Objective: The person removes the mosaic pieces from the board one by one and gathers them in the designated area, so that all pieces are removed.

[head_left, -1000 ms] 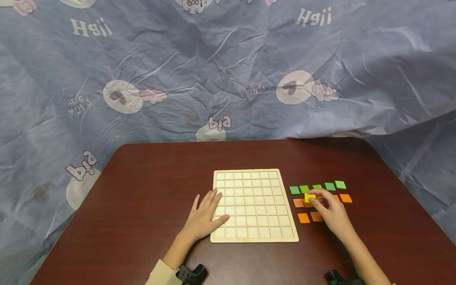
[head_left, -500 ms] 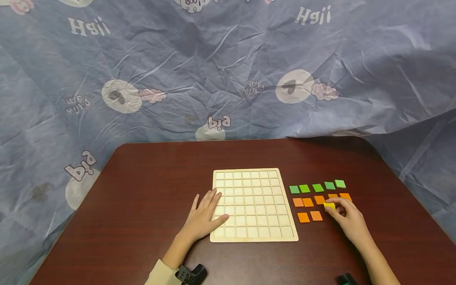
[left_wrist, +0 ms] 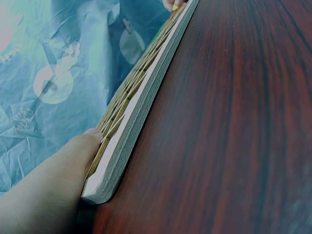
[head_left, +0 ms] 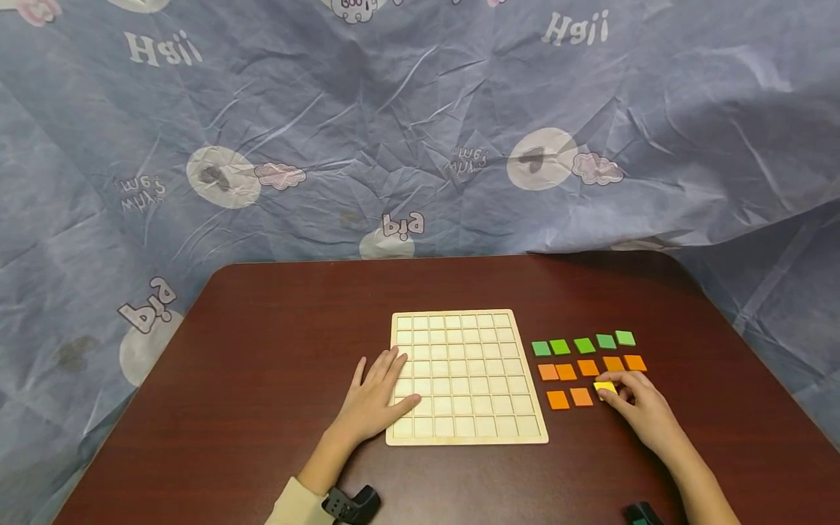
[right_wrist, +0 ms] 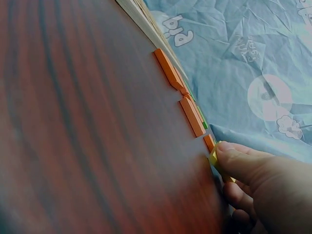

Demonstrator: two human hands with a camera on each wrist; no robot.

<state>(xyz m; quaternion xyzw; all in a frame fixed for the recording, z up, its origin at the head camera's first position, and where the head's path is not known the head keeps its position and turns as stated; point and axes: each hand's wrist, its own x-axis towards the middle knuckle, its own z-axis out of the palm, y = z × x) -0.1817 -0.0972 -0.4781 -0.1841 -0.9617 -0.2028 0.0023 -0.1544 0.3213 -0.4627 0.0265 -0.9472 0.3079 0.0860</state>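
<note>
A pale wooden grid board [head_left: 469, 379] lies flat on the table, its squares bare. My left hand [head_left: 374, 397] rests with spread, straight fingers on the board's left edge; the left wrist view shows the thumb [left_wrist: 83, 151] on its rim. To the right of the board, my right hand [head_left: 639, 408] pinches a yellow square tile [head_left: 604, 389] between thumb and fingers, low over the table. In the right wrist view the yellow tile [right_wrist: 213, 157] is tilted at the fingertips. Just left of it lies an orange tile [head_left: 581, 397], with another orange tile [head_left: 558, 399] beyond.
A row of several green tiles [head_left: 584, 345] lies at the back right, with a row of several orange tiles [head_left: 588, 367] in front of it. The dark red table [head_left: 295, 328] ends at a grey-blue printed cloth [head_left: 420, 146].
My right hand has carried the yellow tile rightward and toward me, from over the middle orange row to beside the front orange tiles. The left hand stays put.
</note>
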